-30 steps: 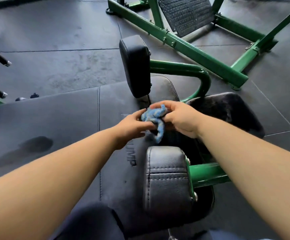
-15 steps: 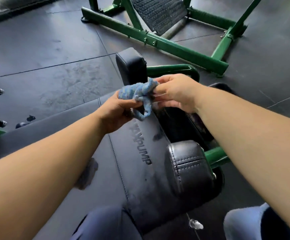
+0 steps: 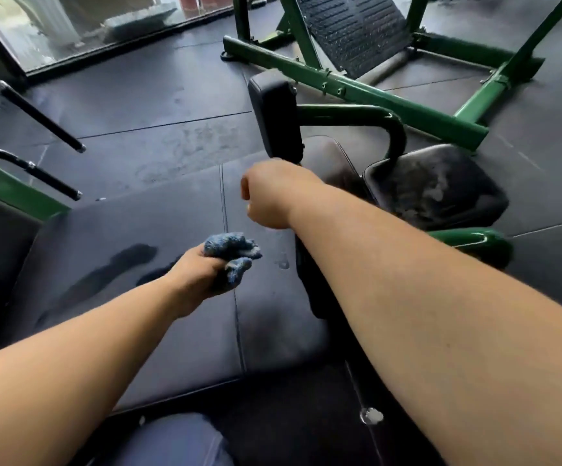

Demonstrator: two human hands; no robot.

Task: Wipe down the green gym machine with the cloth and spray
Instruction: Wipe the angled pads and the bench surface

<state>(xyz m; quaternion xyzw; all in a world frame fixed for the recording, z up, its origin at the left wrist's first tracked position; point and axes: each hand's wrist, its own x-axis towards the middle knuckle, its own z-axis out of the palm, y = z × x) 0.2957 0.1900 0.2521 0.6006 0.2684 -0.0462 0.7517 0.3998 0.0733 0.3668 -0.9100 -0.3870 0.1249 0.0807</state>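
Left hand (image 3: 202,277) grips a bunched blue cloth (image 3: 232,253), fingers curled round it, held low over the black padded surface (image 3: 138,227); whether the cloth touches the padding is unclear. Right hand (image 3: 269,193) is up ahead of it, back of hand to camera, fingers curled under. Can't tell if it grasps anything. It sits right at the lower end of the upright black pad (image 3: 276,119); contact unclear.

Dark wet patches (image 3: 121,260) on the surface left of the cloth, a small wet spot (image 3: 283,264) just right of it. A seam runs down the padding between the two hands.

The upright pad is mounted on a curved green tube (image 3: 350,112) that bends down beside a second black pad (image 3: 434,186), smudged on top. Another green tube (image 3: 467,242) shows beyond the right forearm. Green frame (image 3: 390,99) lies on the floor (image 3: 138,95) behind, with a black ribbed footplate (image 3: 350,31) tilted inside it.

Far left: two black bars (image 3: 37,119) and a green beam (image 3: 14,190). Window (image 3: 88,25) top left. Knee in blue trousers (image 3: 172,442) at bottom edge, silver knob (image 3: 370,415) near it to the right.
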